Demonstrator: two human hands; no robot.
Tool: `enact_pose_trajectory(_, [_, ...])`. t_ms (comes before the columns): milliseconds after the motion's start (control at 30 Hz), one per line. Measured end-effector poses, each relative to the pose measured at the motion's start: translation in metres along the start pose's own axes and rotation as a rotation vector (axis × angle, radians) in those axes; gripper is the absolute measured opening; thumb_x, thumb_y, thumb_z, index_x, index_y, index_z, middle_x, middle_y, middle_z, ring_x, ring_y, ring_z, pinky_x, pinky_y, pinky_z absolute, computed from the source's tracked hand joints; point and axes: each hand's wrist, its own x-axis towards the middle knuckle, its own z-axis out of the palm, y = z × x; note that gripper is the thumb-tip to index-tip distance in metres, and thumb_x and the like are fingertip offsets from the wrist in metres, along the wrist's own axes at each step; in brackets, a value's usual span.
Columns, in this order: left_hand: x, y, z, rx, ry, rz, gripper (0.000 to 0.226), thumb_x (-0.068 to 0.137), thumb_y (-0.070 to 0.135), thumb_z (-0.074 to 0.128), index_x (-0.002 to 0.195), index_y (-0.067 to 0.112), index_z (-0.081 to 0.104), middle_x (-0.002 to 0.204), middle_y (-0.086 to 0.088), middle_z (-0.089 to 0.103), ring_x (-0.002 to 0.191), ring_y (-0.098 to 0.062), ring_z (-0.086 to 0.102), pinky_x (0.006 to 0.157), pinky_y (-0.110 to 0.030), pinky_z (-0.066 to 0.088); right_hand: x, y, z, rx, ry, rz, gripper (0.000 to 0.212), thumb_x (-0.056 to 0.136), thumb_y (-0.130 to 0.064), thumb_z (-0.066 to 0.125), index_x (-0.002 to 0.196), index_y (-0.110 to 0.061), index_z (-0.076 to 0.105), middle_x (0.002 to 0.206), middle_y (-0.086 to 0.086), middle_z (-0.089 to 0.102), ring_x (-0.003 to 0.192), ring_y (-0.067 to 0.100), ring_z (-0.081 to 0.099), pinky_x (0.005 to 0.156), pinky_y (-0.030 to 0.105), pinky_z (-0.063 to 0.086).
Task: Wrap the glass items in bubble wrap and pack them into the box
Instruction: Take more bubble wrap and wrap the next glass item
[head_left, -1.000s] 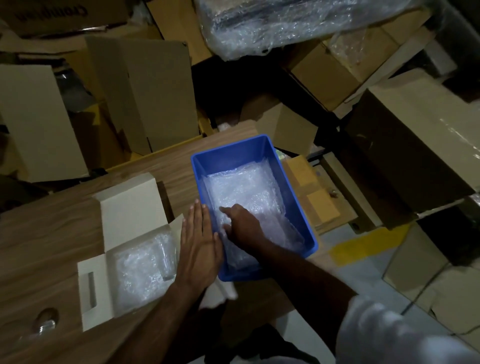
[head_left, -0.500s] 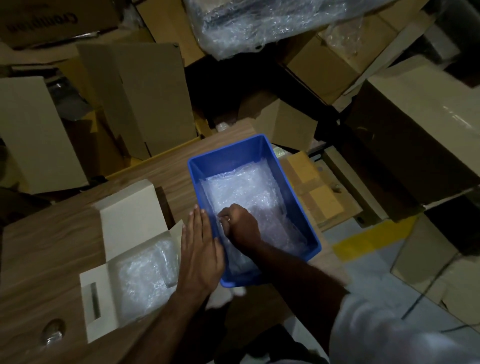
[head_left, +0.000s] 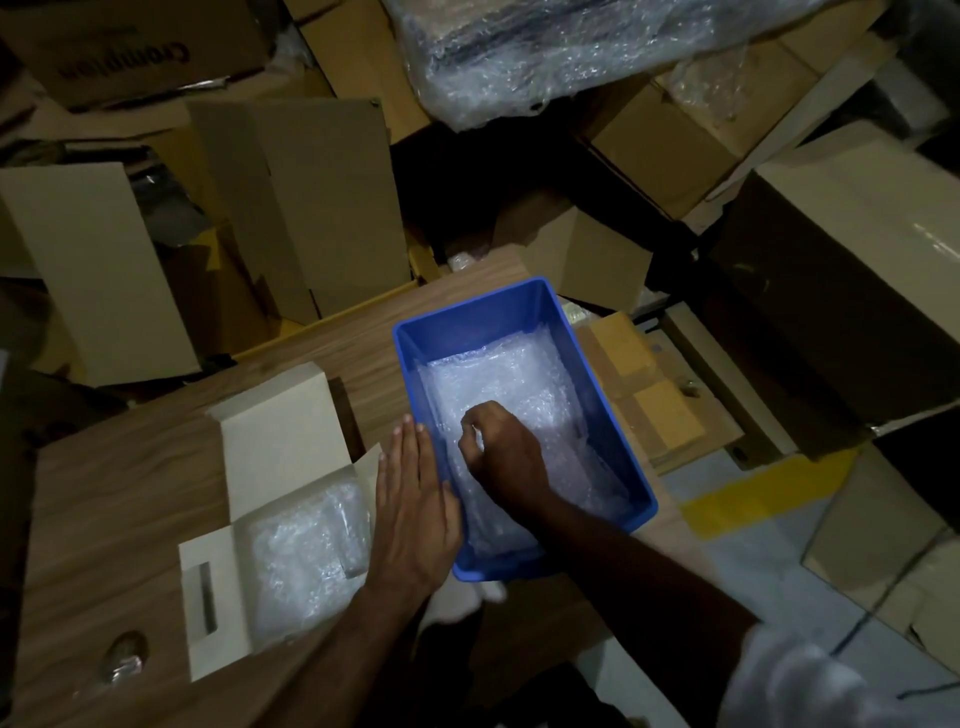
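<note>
The word "Crompton" is read, upside down, on a brown corrugated carton (head_left: 135, 49) at the top left. A rectangular blue plastic bin (head_left: 618, 415) is set on the wood-grain table (head_left: 114, 499), lined with crinkled clear bubble wrap (head_left: 519, 374). The right hand (head_left: 501, 449) is curled inside the bin, its fingertips pinched on the wrap. The left hand (head_left: 413, 512) is laid flat, fingers together, against the bin's outer wall. Beside it, an open white cardboard box (head_left: 280, 441) is filled with a bubble-wrapped bundle (head_left: 306, 551). A small glass item (head_left: 123, 656) is seen near the table's front-left edge.
</note>
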Motion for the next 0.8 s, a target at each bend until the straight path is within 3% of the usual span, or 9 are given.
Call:
enact_pose_trajectory(167, [-0.002, 0.001, -0.001, 0.044, 0.010, 0.019, 0.068, 0.099, 0.032, 0.028, 0.158, 0.000, 0.017, 0.167, -0.016, 0.008, 0.156, -0.027, 0.007, 0.126, -0.046, 0.009, -0.006, 0.015, 0.015, 0.012, -0.138, -0.171, 0.030, 0.095, -0.026, 0.056, 0.119, -0.012, 0.067, 0.110, 0.009, 0.065, 0.097, 0.026, 0.063, 0.077, 0.037, 0.056])
enact_pose_trajectory(300, [-0.001, -0.003, 0.003, 0.040, 0.009, 0.022, 0.069, 0.099, 0.034, 0.027, 0.158, 0.001, 0.015, 0.168, -0.015, 0.006, 0.156, -0.026, 0.007, 0.127, -0.041, 0.005, -0.003, 0.010, 0.022, 0.068, -0.070, -0.097, 0.017, 0.094, -0.021, 0.058, 0.093, -0.014, 0.073, 0.093, 0.009, 0.065, 0.082, 0.025, 0.064, 0.065, 0.041, 0.056])
enact_pose_trajectory(367, [0.000, -0.004, 0.005, 0.027, 0.024, 0.025, 0.067, 0.100, 0.031, 0.028, 0.158, 0.000, 0.015, 0.168, -0.015, 0.006, 0.156, -0.026, 0.007, 0.127, -0.041, 0.006, 0.002, 0.007, 0.023, 0.092, -0.004, -0.054, 0.017, 0.092, -0.018, 0.056, 0.087, -0.014, 0.071, 0.090, 0.007, 0.065, 0.080, 0.025, 0.064, 0.066, 0.043, 0.055])
enact_pose_trajectory(533, [-0.001, -0.003, 0.006, 0.023, 0.052, 0.032, 0.065, 0.100, 0.026, 0.030, 0.156, -0.004, 0.020, 0.166, -0.018, 0.011, 0.155, -0.029, 0.010, 0.126, -0.043, 0.009, -0.001, 0.003, 0.013, 0.116, 0.054, -0.133, 0.009, 0.093, -0.008, 0.061, 0.091, -0.009, 0.070, 0.090, 0.005, 0.066, 0.080, 0.023, 0.064, 0.068, 0.039, 0.054])
enact_pose_trajectory(667, [0.000, -0.002, 0.005, 0.043, 0.051, 0.036, 0.066, 0.100, 0.028, 0.034, 0.156, -0.004, 0.020, 0.165, -0.021, 0.014, 0.153, -0.032, 0.014, 0.124, -0.043, 0.009, -0.004, -0.004, -0.002, 0.092, 0.047, -0.193, 0.008, 0.095, -0.012, 0.062, 0.097, -0.011, 0.070, 0.092, 0.004, 0.067, 0.081, 0.021, 0.064, 0.068, 0.041, 0.054])
enact_pose_trajectory(800, [0.001, 0.004, 0.000, 0.002, 0.080, 0.108, 0.064, 0.106, 0.040, 0.023, 0.161, 0.013, 0.001, 0.162, -0.024, 0.019, 0.150, -0.034, 0.018, 0.121, -0.046, 0.012, -0.004, -0.006, -0.014, -0.020, 0.044, -0.259, 0.026, 0.089, -0.009, 0.063, 0.111, -0.017, 0.074, 0.092, 0.003, 0.063, 0.081, 0.022, 0.063, 0.057, 0.031, 0.053])
